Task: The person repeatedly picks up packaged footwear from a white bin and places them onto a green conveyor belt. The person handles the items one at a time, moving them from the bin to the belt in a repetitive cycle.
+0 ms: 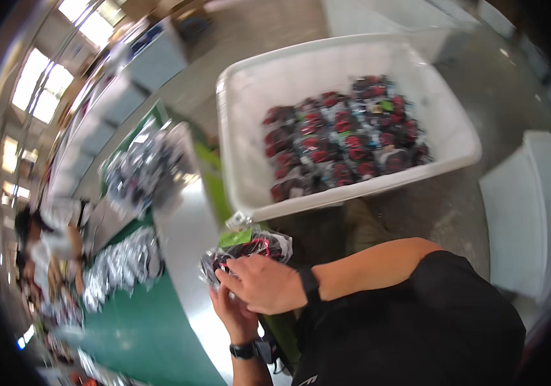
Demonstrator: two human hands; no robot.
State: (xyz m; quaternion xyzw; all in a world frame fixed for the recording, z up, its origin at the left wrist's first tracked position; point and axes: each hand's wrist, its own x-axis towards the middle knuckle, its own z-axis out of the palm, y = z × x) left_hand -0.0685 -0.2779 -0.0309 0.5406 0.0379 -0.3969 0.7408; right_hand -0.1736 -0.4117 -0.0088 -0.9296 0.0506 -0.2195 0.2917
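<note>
A clear plastic bag [279, 243] with a black and red item inside and a green label [235, 238] is in my hands, above the metal edge of the work table. My right hand [266, 283] lies across the bag's near side with its fingers curled against it. Below it, my left hand [234, 316] grips the bag from underneath, and its fingers are partly hidden by the right hand. What exactly the bagged item is cannot be made out.
A large white bin [243, 128] ahead holds rows of similar black and red bagged items [346, 141]. On the left, piles of clear bags [144, 167] lie along the green work surface [140, 328]. Another person [50, 248] is farther left. White panels [513, 212] stand at right.
</note>
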